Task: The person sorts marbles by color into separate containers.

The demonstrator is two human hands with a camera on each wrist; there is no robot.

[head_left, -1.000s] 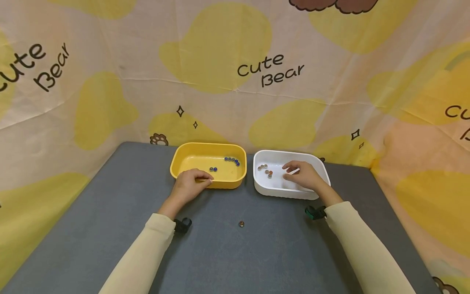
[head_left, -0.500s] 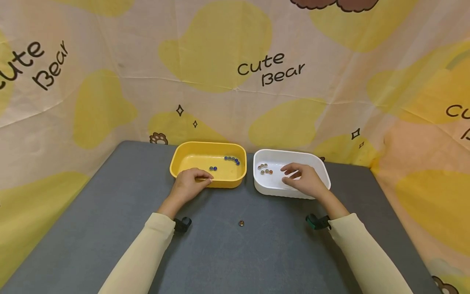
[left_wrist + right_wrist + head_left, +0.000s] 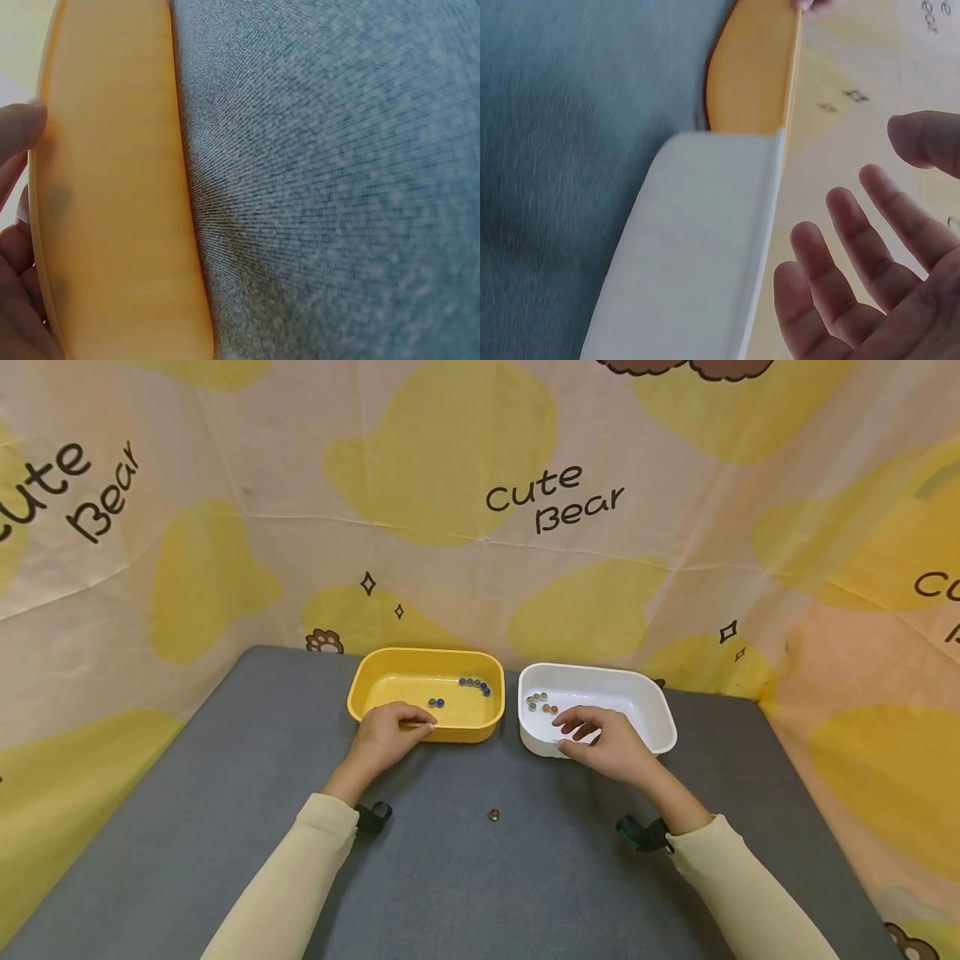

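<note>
My left hand (image 3: 386, 737) holds the near rim of a yellow plastic tub (image 3: 120, 187), staying in one place. In the left wrist view the thumb lies at the rim, and the other fingers are partly hidden behind the wall. Several blue marbles (image 3: 474, 683) lie inside that tub. My right hand (image 3: 611, 743) hovers at the near rim of a white plastic tub (image 3: 697, 225), its fingers loosely spread with nothing between them. Several clear and orange marbles (image 3: 547, 708) sit at the left end of the white tub.
A single brownish marble (image 3: 493, 815) lies on the grey table (image 3: 480, 893), in front of the two tubs. The tubs stand side by side with a narrow gap. Behind them hangs a printed cloth backdrop (image 3: 420, 593).
My right hand has drawn left and toward the near rim from over the white tub. Marbles in that tub have rolled a little. The left hand has stayed put.
</note>
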